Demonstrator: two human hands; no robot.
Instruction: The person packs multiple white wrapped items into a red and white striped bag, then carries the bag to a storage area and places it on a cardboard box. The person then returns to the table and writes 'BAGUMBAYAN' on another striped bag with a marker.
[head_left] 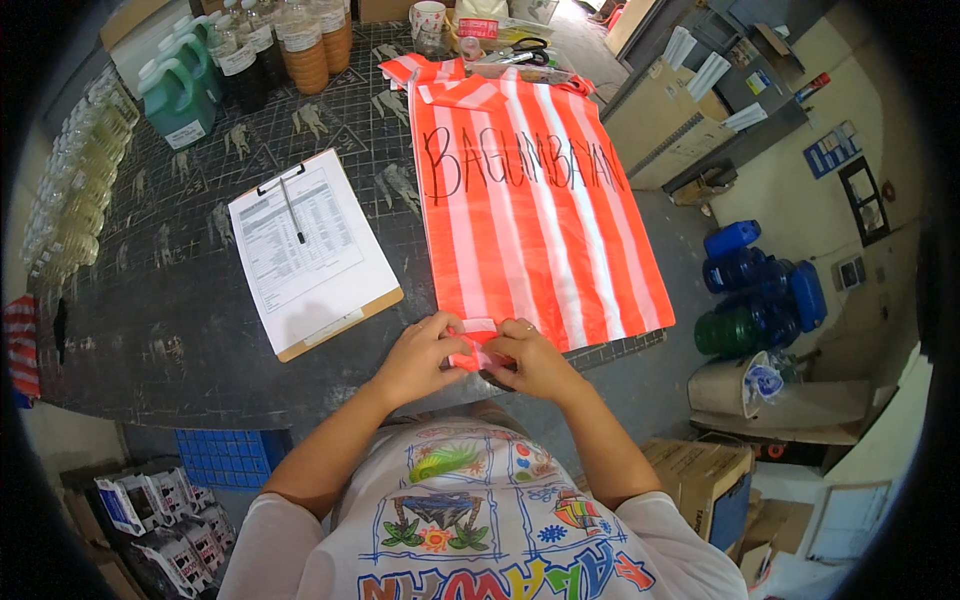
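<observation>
A red-and-white striped plastic bag (520, 240) lies flattened on the dark table, with large black handwriting across its far half. Its handle ends are spread out at the far side. At the near edge, my left hand (422, 356) pinches a bunched, folded strip of the plastic. Close beside it, my right hand (534, 360) has its fingers closed on the same bunched part. Some fingertips are hidden by the folds. To the left of the bag, a clipboard (390, 303) carries a printed form (300, 255) with a pen (291, 212) lying on it.
Green jugs (172, 105) and bottles of dark and orange liquid (300, 45) stand at the far left. Clear bottles (75, 190) line the left edge. Scissors (520, 52) and a cup (427, 17) sit beyond the bag. Blue containers (765, 275) and cartons (700, 480) are off to the right.
</observation>
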